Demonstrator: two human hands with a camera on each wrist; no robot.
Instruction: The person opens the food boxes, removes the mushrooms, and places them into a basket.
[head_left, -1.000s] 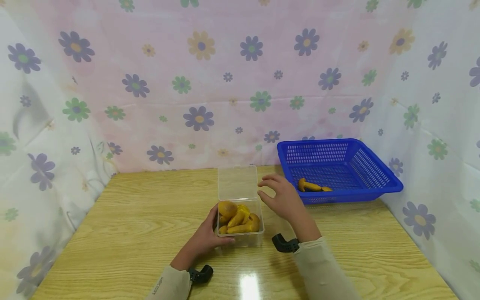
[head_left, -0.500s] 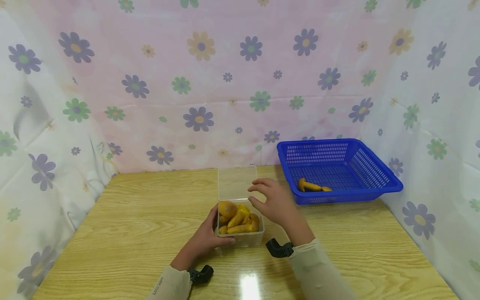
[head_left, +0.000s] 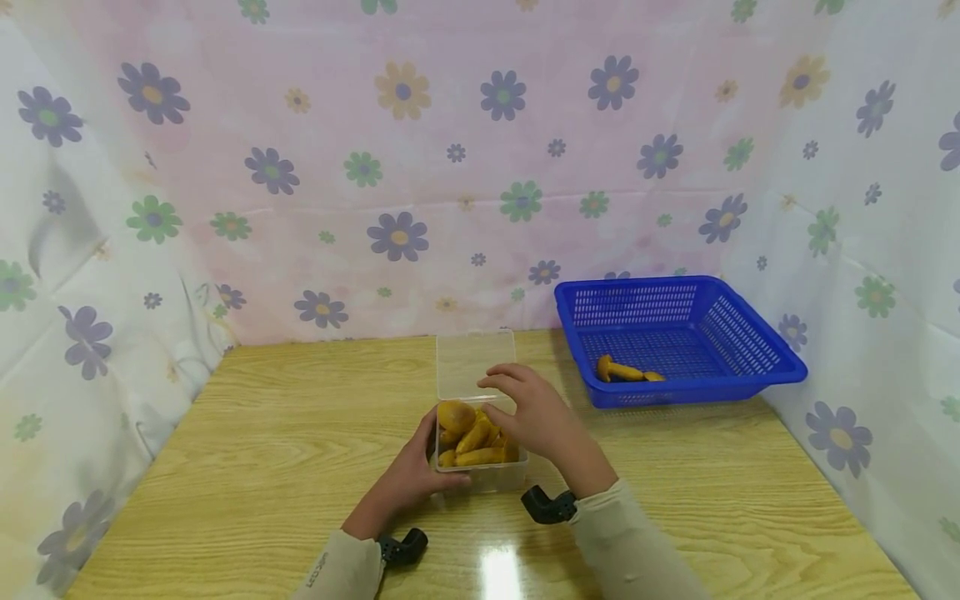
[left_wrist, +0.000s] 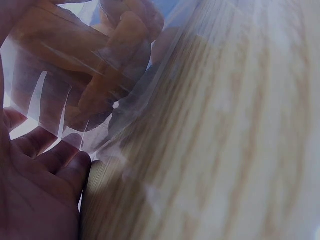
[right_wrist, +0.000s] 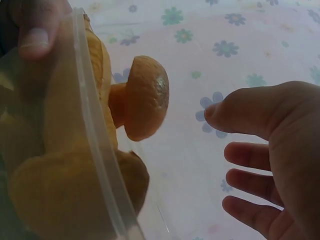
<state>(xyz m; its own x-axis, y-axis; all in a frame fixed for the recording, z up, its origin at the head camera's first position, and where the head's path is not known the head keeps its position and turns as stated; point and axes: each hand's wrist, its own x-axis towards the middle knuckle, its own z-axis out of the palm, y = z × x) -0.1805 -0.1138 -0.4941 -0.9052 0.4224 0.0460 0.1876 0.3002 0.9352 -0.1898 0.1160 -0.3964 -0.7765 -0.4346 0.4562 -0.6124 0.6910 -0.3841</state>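
A clear plastic box (head_left: 498,479) stands on the table with its lid (head_left: 472,362) tipped back. Several yellow-brown mushrooms (head_left: 474,437) fill it, one cap (right_wrist: 146,97) rising above the rim in the right wrist view. My left hand (head_left: 411,475) grips the box at its left side, thumb along the front; in the left wrist view its fingers (left_wrist: 70,160) touch the clear wall. Just above the box's right side hovers my right hand (head_left: 534,417), fingers apart and holding nothing. It hides part of the mushrooms from the head view.
A blue perforated basket (head_left: 697,392) sits at the back right of the wooden table (head_left: 300,417), with mushrooms (head_left: 624,372) near its front left corner. Flowered cloth (head_left: 442,167) hangs behind and on both sides.
My right hand has moved left and slightly down, from beside the basket to over the box. The left hand, box and basket have stayed in place.
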